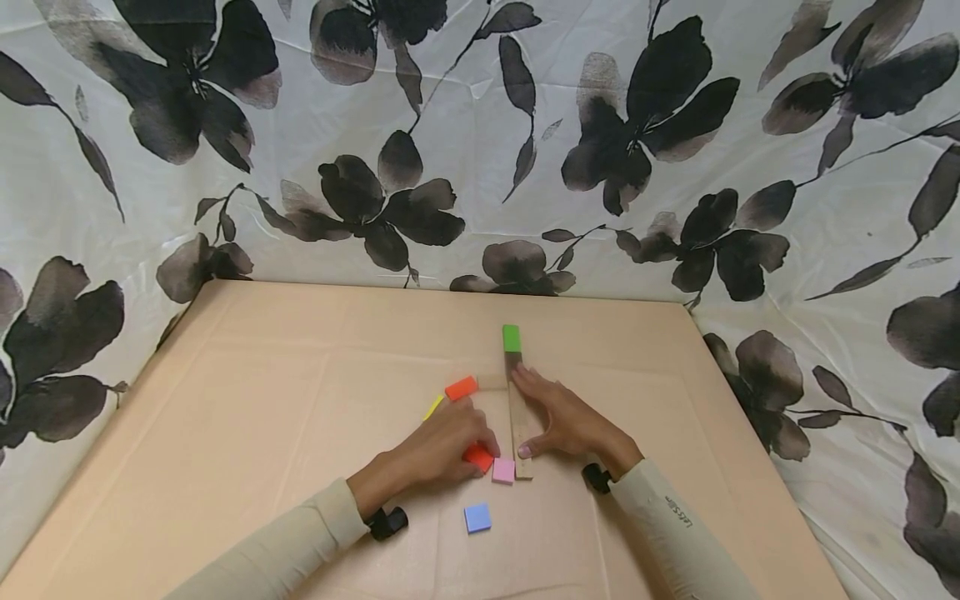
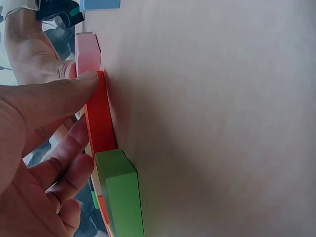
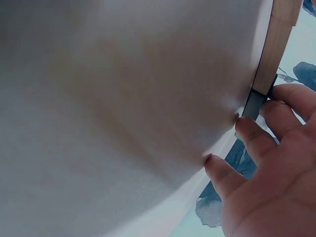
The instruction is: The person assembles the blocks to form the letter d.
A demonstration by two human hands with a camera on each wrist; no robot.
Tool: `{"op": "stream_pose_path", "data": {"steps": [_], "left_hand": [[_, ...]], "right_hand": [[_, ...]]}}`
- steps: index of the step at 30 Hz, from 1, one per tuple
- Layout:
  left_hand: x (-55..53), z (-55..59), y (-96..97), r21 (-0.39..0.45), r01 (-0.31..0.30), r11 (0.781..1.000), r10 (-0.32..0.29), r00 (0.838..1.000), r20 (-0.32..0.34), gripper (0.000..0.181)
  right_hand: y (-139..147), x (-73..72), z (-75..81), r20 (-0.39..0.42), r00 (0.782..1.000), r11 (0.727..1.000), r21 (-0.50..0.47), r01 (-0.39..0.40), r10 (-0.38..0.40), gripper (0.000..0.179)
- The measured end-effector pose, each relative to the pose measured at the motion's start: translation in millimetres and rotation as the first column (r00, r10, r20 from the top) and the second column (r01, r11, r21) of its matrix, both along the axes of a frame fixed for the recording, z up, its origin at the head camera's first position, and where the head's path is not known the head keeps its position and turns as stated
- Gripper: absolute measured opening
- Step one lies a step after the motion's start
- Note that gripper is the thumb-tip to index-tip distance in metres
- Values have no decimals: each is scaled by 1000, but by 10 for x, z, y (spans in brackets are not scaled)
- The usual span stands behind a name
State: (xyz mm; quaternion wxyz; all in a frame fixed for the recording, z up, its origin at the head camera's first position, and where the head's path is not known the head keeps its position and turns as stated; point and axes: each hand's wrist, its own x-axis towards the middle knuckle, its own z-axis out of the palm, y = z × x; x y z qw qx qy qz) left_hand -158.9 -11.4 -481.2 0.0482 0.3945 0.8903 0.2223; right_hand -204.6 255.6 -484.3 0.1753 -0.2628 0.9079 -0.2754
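My left hand (image 1: 452, 435) pinches a red block (image 2: 101, 121), its thumb on one end and its fingers along the side. A pink block (image 1: 503, 471) sits against that red block's right end. In the left wrist view a green block (image 2: 121, 192) meets the other end; from the head view my hand covers it. My right hand (image 1: 573, 423) lies along the right side of a line of plain wooden blocks (image 1: 520, 425), fingers spread and extended. Beyond these come a dark block (image 3: 253, 103) and a green block (image 1: 512, 337) at the line's far end.
A blue block (image 1: 477, 517) lies apart, nearer to me. An orange-red block (image 1: 461, 387) and a yellow block (image 1: 433, 406) stand just past my left hand, with a plain wooden piece (image 1: 492, 382) reaching to the line. Floral cloth (image 1: 480, 167) hangs behind the table (image 1: 300, 350).
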Motion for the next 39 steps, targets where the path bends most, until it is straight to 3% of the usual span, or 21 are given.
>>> {"op": "stream_pose_path", "data": {"steps": [5, 21, 34, 39], "left_hand": [[11, -6, 10, -8, -5, 1000, 5, 1000, 27, 23], [48, 7, 36, -28, -14, 1000, 15, 999, 29, 22], [52, 14, 106, 0, -17, 1000, 17, 998, 53, 26], [70, -5, 186, -13, -46, 999, 46, 999, 22, 27]], "right_hand": [[4, -5, -4, -8, 1000, 1000, -1, 2, -2, 126], [-2, -22, 25, 0, 1000, 1000, 10, 2, -2, 126], [4, -33, 39, -8, 1000, 1000, 0, -10, 10, 126], [3, -38, 37, -16, 1000, 1000, -8, -19, 19, 125]]}}
